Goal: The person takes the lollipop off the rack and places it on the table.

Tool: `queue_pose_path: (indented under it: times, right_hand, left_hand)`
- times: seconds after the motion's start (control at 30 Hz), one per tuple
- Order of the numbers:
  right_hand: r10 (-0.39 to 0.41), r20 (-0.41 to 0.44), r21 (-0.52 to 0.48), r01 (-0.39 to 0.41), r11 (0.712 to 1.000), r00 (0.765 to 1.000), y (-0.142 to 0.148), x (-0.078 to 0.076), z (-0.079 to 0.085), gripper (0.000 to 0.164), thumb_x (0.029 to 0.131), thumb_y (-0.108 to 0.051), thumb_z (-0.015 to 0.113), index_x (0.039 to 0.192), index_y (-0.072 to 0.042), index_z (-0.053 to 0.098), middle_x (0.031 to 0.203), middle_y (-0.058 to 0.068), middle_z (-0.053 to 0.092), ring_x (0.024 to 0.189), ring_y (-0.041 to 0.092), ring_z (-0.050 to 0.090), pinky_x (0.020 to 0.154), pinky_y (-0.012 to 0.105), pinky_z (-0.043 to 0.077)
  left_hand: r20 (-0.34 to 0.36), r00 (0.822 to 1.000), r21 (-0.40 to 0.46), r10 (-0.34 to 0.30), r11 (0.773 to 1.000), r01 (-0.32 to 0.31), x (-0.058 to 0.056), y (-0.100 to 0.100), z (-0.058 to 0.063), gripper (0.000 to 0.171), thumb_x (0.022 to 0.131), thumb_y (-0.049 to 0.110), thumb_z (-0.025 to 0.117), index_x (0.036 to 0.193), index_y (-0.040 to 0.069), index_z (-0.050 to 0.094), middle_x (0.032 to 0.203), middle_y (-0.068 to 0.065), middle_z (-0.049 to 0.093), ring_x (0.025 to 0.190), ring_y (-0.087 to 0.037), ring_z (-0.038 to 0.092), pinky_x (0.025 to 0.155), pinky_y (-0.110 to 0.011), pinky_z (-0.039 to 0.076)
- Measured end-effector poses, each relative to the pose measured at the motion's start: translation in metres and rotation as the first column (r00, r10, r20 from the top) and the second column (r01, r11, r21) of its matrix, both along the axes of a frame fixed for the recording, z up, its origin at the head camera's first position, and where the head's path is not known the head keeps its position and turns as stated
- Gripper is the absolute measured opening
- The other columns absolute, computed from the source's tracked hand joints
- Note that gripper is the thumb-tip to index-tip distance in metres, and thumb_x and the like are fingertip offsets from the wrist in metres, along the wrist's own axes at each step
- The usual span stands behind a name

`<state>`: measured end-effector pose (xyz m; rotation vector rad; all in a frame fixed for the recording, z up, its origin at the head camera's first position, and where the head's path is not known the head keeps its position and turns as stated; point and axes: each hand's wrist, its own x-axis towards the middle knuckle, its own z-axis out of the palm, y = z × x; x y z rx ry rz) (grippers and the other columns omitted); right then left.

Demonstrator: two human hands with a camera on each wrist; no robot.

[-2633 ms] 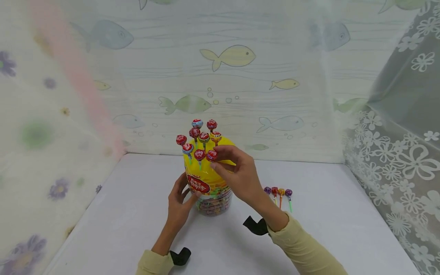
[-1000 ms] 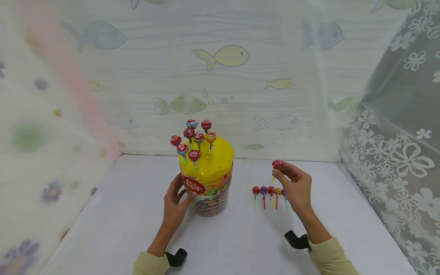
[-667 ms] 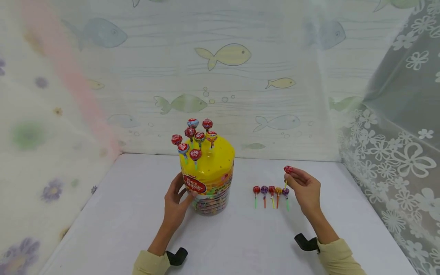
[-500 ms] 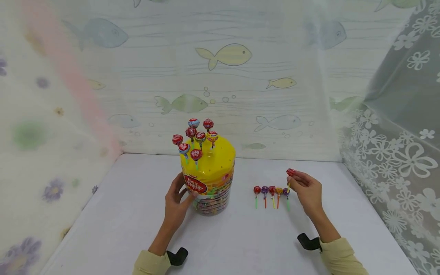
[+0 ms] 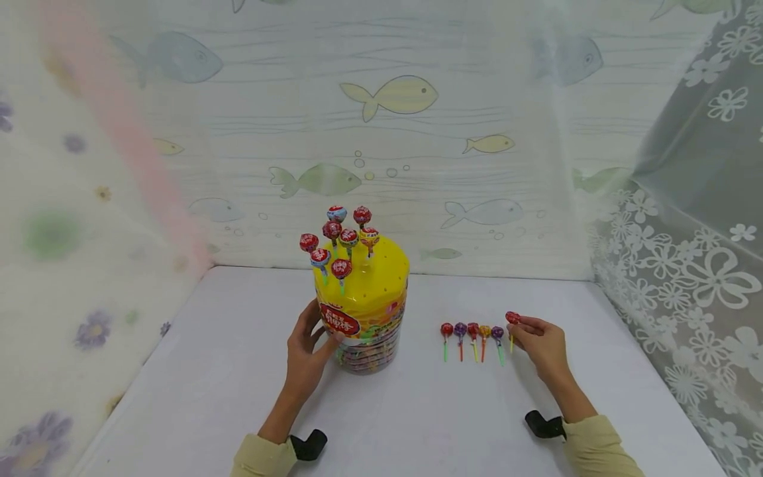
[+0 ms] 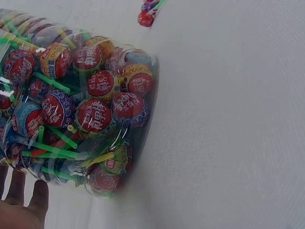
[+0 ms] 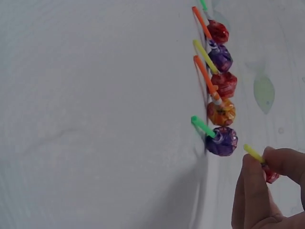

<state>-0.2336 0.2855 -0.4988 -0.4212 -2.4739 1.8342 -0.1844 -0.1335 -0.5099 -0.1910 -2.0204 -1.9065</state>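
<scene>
A clear plastic jar with a yellow lid stands on the white table, packed with wrapped lollipops. Several lollipops stick upright out of the lid's holes. My left hand holds the jar's left side, thumb toward the front; the wrist view shows only some fingertips. Between thumb and fingers, my right hand pinches a red-wrapped lollipop with a yellow stick. It hangs at the right end of a row, beside a purple lollipop with a green stick.
The row of several lollipops lies side by side on the table, heads toward the back, including a red one at its left end. A fish-print curtain hangs behind; a lace-flower curtain borders the right side.
My right hand has carried the red lollipop from the lid's front rightward, then down to the row's right end. My left hand keeps its place on the jar.
</scene>
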Motion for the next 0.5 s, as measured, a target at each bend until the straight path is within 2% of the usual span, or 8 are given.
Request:
queue_pose_path:
  times: [0.13, 0.37, 0.5]
  right_hand:
    - [0.029, 0.05, 0.029, -0.031, 0.999, 0.998, 0.005, 0.002, -0.006, 0.049, 0.097, -0.012, 0.068, 0.134, 0.015, 0.052, 0.101, 0.007, 0.072, 0.078, -0.004, 0.066, 0.072, 0.016, 0.059]
    - [0.061, 0.138, 0.154, -0.083, 0.985, 0.988, 0.011, 0.003, -0.011, 0.05, 0.094, -0.021, 0.072, 0.128, 0.014, 0.059, 0.109, 0.019, 0.073, 0.078, 0.0, 0.063, 0.064, 0.017, 0.055]
    - [0.072, 0.171, 0.141, -0.097, 0.985, 0.983, 0.012, 0.004, -0.011, 0.051, 0.094, -0.021, 0.072, 0.128, 0.015, 0.059, 0.116, 0.025, 0.068, 0.079, 0.003, 0.062, 0.065, 0.018, 0.056]
  left_hand:
    - [-0.005, 1.0, 0.006, -0.001, 1.0, 0.001, 0.001, 0.0, 0.001, 0.074, 0.092, -0.001, 0.071, 0.156, 0.012, 0.037, 0.156, -0.003, 0.046, 0.141, -0.007, 0.044, 0.111, -0.019, 0.042]
    - [-0.005, 1.0, 0.005, -0.003, 1.0, 0.003, 0.001, 0.001, 0.002, 0.073, 0.093, 0.001, 0.071, 0.156, 0.013, 0.037, 0.156, -0.002, 0.045, 0.141, -0.007, 0.044, 0.111, -0.019, 0.042]
    - [-0.003, 1.0, 0.004, -0.001, 1.0, 0.001, 0.001, 0.001, 0.001, 0.073, 0.092, 0.0, 0.071, 0.156, 0.013, 0.037, 0.156, -0.003, 0.046, 0.141, -0.007, 0.044, 0.111, -0.019, 0.042]
